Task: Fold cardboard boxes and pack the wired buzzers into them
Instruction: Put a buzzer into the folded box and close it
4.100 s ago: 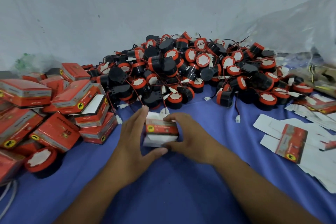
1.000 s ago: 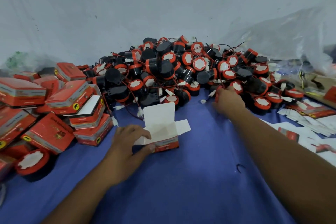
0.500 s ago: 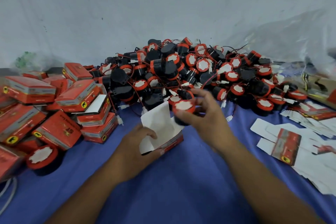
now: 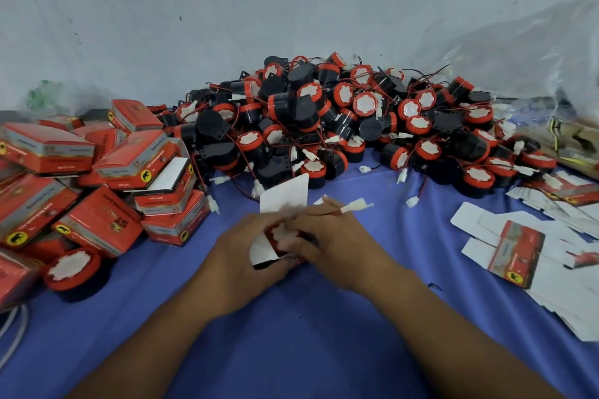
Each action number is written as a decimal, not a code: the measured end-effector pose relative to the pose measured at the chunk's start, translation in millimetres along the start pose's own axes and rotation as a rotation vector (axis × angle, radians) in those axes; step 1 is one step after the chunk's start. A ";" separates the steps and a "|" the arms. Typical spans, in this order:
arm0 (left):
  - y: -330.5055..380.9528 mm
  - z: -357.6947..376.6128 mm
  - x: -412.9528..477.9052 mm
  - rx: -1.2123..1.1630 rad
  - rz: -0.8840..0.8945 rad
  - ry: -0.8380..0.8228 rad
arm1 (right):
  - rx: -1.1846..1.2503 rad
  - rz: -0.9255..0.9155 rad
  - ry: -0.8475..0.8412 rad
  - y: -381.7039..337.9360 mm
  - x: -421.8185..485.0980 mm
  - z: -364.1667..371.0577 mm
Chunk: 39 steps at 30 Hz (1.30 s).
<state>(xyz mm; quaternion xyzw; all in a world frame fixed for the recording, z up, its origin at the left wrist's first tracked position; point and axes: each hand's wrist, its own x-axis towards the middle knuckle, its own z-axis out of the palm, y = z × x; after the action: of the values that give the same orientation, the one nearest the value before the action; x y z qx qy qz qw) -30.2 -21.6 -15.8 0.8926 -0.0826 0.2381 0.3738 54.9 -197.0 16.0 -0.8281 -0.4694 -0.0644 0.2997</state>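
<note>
An open red and white cardboard box (image 4: pixel 283 196) lies on the blue cloth in front of me, its white lid flap standing up. My left hand (image 4: pixel 246 256) grips the box from the left. My right hand (image 4: pixel 337 243) holds a red and black wired buzzer (image 4: pixel 278 233) at the box's mouth, partly inside; motion blur hides how deep. The buzzer's wire with its white plug (image 4: pixel 356 205) sticks out over my right hand. A big pile of loose buzzers (image 4: pixel 340 120) lies behind.
Closed red boxes (image 4: pixel 107 172) are heaped at the left, with one loose buzzer (image 4: pixel 73 269) in front of them. Flat unfolded box blanks (image 4: pixel 515 249) spread at the right. A clear plastic bag (image 4: pixel 534 58) sits at the back right against the white wall.
My right hand reached into the pile, took one buzzer and brought it back to the opened box. My left hand kept hold of the box throughout.
</note>
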 end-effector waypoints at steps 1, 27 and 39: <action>0.3 0.1 -0.2 0.027 0.015 0.000 | -0.039 -0.047 0.003 2.9 -0.7 -1.2; 1.3 -1.5 -1.8 0.090 -0.028 -0.060 | -0.093 0.017 0.157 7.7 -5.0 -22.4; 5.7 -1.4 -0.8 0.189 0.091 -0.088 | -0.310 0.082 -0.281 2.6 1.0 -33.4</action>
<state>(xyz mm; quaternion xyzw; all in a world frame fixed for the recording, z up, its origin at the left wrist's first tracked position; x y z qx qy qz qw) -33.3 -24.7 -11.8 0.9288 -0.1164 0.2223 0.2729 63.3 -215.8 42.4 -0.8835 -0.4569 -0.0073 0.1029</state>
